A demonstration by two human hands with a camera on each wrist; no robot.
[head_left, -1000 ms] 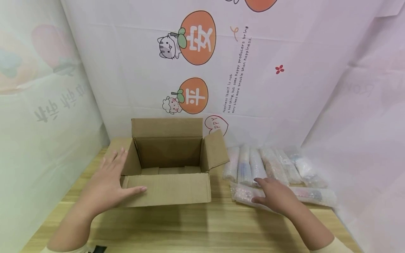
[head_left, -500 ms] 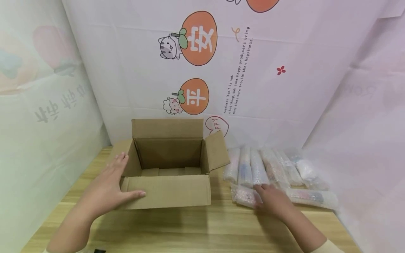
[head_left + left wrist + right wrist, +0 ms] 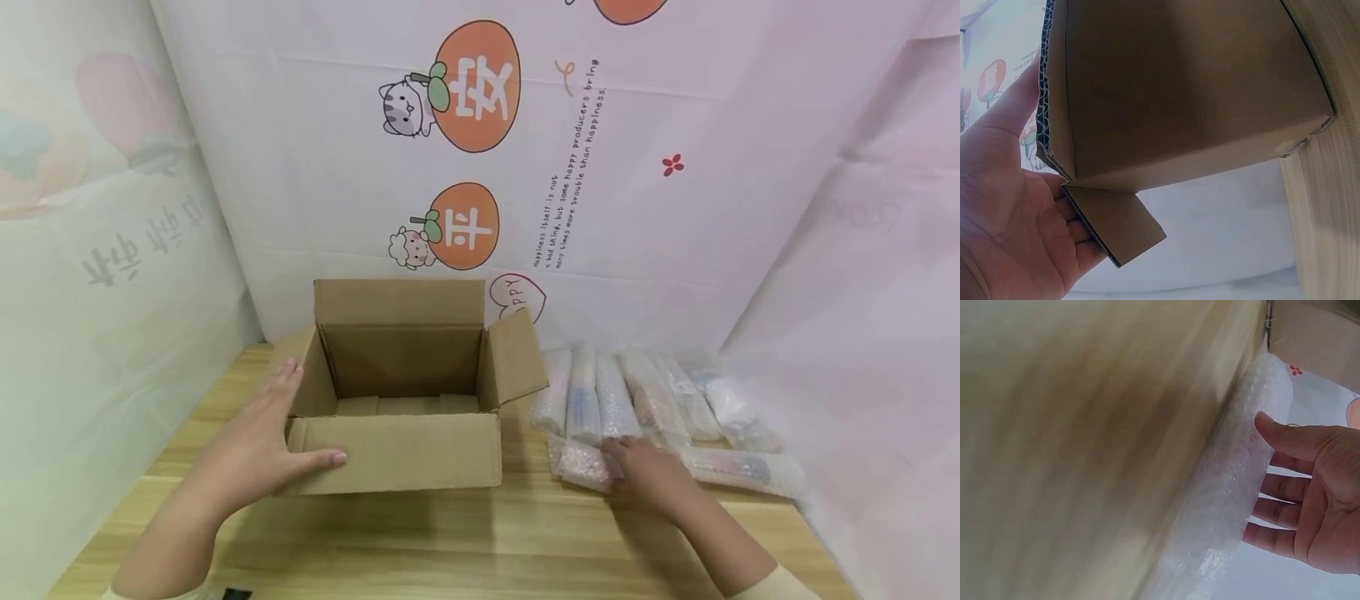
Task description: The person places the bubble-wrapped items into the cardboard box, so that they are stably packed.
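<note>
An open cardboard box [image 3: 405, 450] stands at the left of the table in the head view, its flaps spread outward. My left hand [image 3: 251, 442] rests on its near left corner, fingers extended along the left flap and thumb across the front flap. In the left wrist view, the fingers lie behind a small side flap [image 3: 1116, 222]. Right of the box, my right hand [image 3: 648, 475] grips a bubble-wrapped roll [image 3: 1241, 469] lying crosswise on the table. Its thumb presses the near side, with the other fingers behind. The hand covers the roll's middle part.
Several more bubble-wrapped rolls [image 3: 615, 396] lie side by side behind the gripped one. Printed white sheets [image 3: 637, 250] enclose the wooden table [image 3: 420, 542] at the back and both sides. A small black object [image 3: 237, 594] shows at the lower edge.
My right hand has come down onto the crosswise roll and closed its thumb and fingers around it. The left hand keeps its place on the box.
</note>
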